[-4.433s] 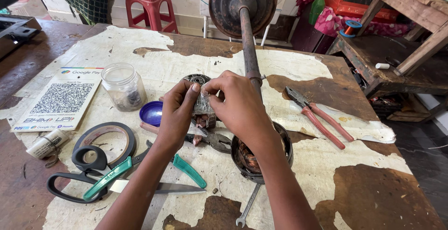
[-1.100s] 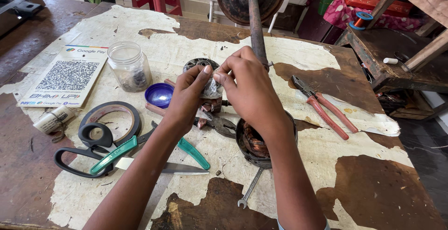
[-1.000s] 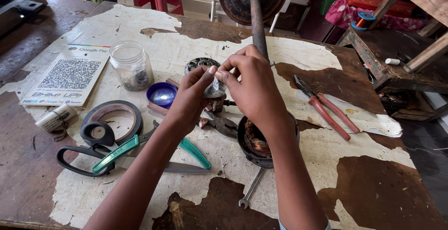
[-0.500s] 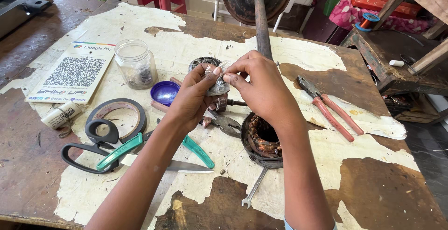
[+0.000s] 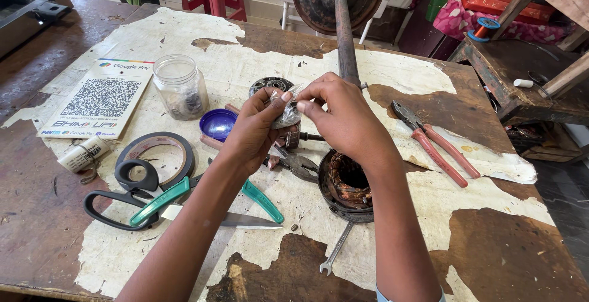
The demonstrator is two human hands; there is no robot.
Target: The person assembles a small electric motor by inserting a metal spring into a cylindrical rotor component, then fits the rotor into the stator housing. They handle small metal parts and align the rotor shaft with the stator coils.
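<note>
Crinkled clear plastic: a small transparent plastic pouch is held up off the bench between both hands, just above the clutter at bench centre.
Left hand: the left hand cups the pouch from below and from its left, thumb and forefinger pressed onto the upper edge.
Right hand: the right hand comes in from the other side, thumb and forefinger tips pinching the top of the same pouch; the remaining fingers are curled.
Under the hands: a dark grey pair of pliers lies on the bench just below the left wrist; whether it touches the skin I cannot tell.
Below the right wrist: a round motor stator with copper windings, with a small steel spanner angled out from beneath it.
Beyond the knuckles: a rusty iron shaft with a round disc at its far end, and a round grey metal cap just behind the pouch.
Left of the left hand: a blue plastic lid, a clear glass jar, a roll of tape, black-handled scissors, and green-handled scissors.
Right of the right hand: red-handled pliers, well apart.
Surface: worn wooden bench with peeling pale covering.
</note>
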